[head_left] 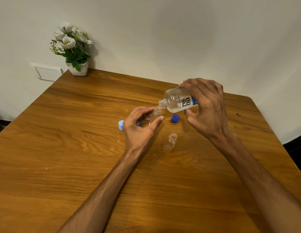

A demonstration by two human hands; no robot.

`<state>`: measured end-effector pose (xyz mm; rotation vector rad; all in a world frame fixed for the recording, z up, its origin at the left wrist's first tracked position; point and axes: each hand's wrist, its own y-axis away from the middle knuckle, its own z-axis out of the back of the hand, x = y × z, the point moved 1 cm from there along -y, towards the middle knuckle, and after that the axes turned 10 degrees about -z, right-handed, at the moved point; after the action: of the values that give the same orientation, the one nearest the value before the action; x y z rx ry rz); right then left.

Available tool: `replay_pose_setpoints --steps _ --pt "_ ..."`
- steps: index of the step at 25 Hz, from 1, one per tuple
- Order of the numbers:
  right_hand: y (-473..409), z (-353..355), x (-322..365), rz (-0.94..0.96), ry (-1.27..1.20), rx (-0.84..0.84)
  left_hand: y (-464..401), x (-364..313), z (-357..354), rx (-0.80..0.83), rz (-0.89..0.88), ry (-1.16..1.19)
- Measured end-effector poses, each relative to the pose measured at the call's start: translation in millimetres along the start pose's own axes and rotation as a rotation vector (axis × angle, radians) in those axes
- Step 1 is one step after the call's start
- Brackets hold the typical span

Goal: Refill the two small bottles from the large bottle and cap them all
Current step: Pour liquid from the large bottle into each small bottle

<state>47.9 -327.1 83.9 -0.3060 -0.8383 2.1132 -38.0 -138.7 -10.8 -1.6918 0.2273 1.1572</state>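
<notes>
My right hand (205, 106) clamps the large bottle (177, 101) tilted neck-down over the far small bottle (155, 116), which my left hand (139, 125) loosely cups upright mid-table so the pour lands inside.

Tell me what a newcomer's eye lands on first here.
The right hand tilts the large bottle, mouth over a small bottle that the left hand cups mid-table. A second small bottle stands open nearer. White flowers sit in the far left corner.

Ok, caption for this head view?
Right hand tips the large bottle into a small bottle by the left hand; caps off.
</notes>
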Motion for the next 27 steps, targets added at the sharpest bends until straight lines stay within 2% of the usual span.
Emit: replay_pose_setpoints --steps 6,15,19,27 --pt "8 -3 2 -0.045 -0.030 -0.012 0 -1 1 0.004 0.004 0.001" --pt "32 -17 5 -0.228 -0.163 0.065 2 1 0 0.007 0.010 0.000" --pt "44 -22 6 -0.380 -0.334 0.103 2 0 -1 -0.002 0.039 -0.009" --pt "67 -22 -6 -0.691 -0.588 0.042 1 0 -4 0.024 0.199 -0.018"
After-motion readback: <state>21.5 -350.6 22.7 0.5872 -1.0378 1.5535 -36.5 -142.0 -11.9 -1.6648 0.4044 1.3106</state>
